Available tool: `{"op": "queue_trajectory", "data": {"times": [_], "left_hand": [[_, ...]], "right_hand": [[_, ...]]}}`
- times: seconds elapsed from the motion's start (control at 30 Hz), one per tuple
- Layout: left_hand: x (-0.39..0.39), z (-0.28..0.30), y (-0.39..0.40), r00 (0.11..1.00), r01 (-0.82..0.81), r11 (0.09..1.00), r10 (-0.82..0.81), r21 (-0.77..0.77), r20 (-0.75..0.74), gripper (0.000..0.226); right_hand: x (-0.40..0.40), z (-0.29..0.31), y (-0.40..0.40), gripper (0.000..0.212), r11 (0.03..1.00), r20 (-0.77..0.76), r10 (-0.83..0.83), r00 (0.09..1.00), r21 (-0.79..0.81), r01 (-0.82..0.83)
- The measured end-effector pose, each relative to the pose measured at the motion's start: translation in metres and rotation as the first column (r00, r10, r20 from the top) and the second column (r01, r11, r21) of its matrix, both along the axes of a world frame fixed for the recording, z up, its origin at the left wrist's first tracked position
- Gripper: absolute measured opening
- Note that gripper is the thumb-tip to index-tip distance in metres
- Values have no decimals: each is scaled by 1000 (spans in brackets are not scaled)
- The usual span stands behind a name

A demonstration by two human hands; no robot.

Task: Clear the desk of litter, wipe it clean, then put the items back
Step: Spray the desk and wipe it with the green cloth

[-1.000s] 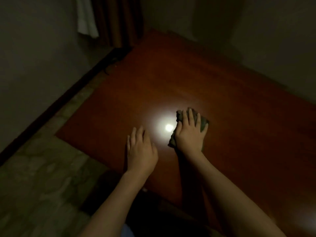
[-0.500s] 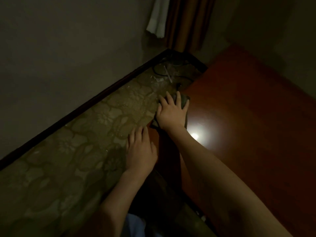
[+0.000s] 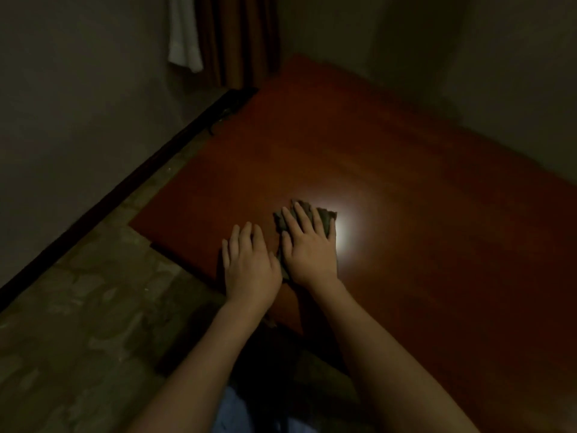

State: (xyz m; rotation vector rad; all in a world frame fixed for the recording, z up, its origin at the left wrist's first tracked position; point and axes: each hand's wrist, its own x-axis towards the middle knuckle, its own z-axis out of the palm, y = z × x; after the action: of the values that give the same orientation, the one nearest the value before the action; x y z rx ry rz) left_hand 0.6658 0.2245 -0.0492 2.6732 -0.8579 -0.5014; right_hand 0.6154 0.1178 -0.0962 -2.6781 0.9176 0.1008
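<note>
Cloth (image 3: 324,217) under R hand (image 3: 309,248).

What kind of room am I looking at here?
Probably a dim bedroom or hotel room: a red-brown wooden desk set into a corner, brown curtains beside it, patterned floor below.

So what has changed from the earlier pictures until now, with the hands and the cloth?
The right hand slid the cloth from the desk's left edge, where it was half a second ago, back toward the middle, beside the light's bright reflection. The left hand now lies close beside the right one. Unchanged: the right hand presses flat on the cloth, and the left hand rests flat on the desk, holding nothing.
</note>
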Motion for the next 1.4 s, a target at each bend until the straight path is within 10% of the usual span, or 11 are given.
{"op": "queue_trajectory", "data": {"times": [0.8,1.1,1.4], "left_hand": [[-647,-20,-183,629,774,629,-777,-78,-30,58],[-679,-7,-174,551,831,556,-829,-23,-98,58],[-570,-2,-145,632,768,639,-767,-39,-113,58]], "right_hand": [[-769,-5,-170,47,666,22,-742,670,-101,739],[-807,-4,-110,63,545,-11,-837,546,-95,833],[-658,-1,-73,64,571,-109,-820,563,-76,817]]}}
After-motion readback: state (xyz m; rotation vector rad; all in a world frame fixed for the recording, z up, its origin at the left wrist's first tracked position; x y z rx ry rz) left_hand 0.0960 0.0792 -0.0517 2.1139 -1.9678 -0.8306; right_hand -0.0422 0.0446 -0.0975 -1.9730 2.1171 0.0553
